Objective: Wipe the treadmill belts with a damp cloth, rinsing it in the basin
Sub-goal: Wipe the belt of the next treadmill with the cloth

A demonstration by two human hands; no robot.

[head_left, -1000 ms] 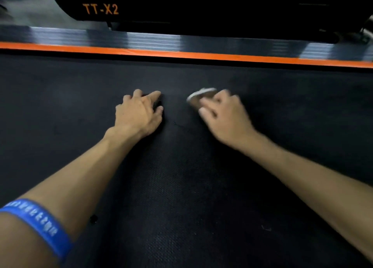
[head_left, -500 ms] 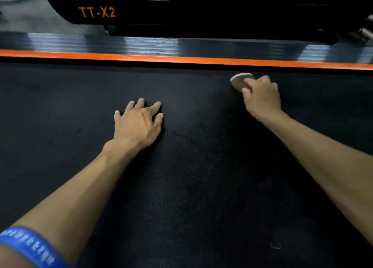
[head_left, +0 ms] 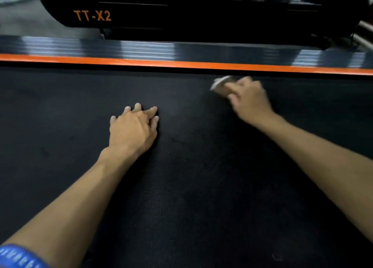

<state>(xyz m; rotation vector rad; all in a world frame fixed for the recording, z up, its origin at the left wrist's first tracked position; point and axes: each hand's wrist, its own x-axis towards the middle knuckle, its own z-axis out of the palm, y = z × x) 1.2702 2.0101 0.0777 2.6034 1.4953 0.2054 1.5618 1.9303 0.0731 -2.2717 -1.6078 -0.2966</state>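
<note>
A black textured treadmill belt [head_left: 191,187] fills most of the view. My left hand [head_left: 133,128] rests flat on the belt near the middle, fingers straight and close together. My right hand [head_left: 250,98] is blurred with motion at the belt's far side, just below the orange stripe. Its fingers curl round a small folded grey-brown cloth [head_left: 221,85] that pokes out to the left of the hand and presses on the belt.
An orange stripe [head_left: 181,63] and a grey ribbed side rail [head_left: 141,48] border the belt's far edge. Beyond stands another black treadmill frame marked TT-X2 [head_left: 92,15]. A blue wristband [head_left: 20,257] sits on my left forearm.
My right hand swept the cloth from the belt's middle out to the far right near the orange stripe, and now comes back slightly left. My left hand stays planted.
</note>
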